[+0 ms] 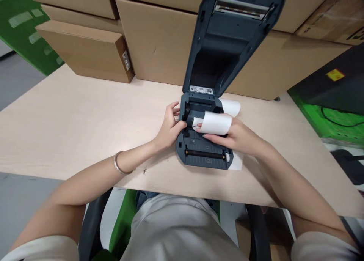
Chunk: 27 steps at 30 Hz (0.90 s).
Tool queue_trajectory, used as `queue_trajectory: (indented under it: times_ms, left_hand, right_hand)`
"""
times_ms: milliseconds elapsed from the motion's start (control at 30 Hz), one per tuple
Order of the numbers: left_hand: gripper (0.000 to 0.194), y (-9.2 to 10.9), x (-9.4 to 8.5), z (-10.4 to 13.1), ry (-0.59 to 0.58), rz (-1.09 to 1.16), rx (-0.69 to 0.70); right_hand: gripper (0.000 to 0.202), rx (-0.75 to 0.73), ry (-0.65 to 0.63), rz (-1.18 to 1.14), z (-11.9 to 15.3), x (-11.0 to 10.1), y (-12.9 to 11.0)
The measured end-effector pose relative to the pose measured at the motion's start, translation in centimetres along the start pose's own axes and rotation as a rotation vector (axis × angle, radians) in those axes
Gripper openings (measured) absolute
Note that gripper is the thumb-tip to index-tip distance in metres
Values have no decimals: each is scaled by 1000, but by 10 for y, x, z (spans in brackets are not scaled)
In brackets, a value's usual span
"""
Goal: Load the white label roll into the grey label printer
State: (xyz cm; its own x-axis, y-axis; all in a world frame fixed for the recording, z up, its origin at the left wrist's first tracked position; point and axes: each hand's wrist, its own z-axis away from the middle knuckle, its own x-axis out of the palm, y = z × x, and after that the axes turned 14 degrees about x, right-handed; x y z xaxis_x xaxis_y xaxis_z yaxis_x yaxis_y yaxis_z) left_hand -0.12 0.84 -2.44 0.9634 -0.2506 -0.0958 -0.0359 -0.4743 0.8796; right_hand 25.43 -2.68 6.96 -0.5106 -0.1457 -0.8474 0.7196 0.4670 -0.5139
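A dark grey label printer [196, 160] stands on the table with its lid [224, 37] raised. My right hand [237, 136] holds a white label roll [217, 123] over the open bay, with fingers inside its core and the thumb below it. My left hand [170, 128] grips the printer's left side, its thumb on the inner edge by the roll holder. The black platen roller [205, 154] lies across the front of the bay. Whether the roll touches the holders cannot be made out.
Behind the printer, large cardboard boxes [159, 44] line the table's back edge. A flat carton [85, 52] stands at the back left. White paper [231, 107] shows behind the printer's right side, and a sheet [236, 162] pokes out at its front right.
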Motion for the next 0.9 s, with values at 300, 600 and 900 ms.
queue_trajectory:
  times_ms: [300, 600, 900]
  left_hand:
    - [75, 13, 1, -3, 10, 11, -94]
    - [75, 18, -4, -4, -42, -13, -76]
    - [119, 39, -2, 22, -214, -135, 120]
  right_hand:
    - [38, -139, 81, 56, 52, 35, -2]
    - [87, -187, -7, 139, 71, 50, -21]
    - [66, -182, -336, -82, 98, 42, -34]
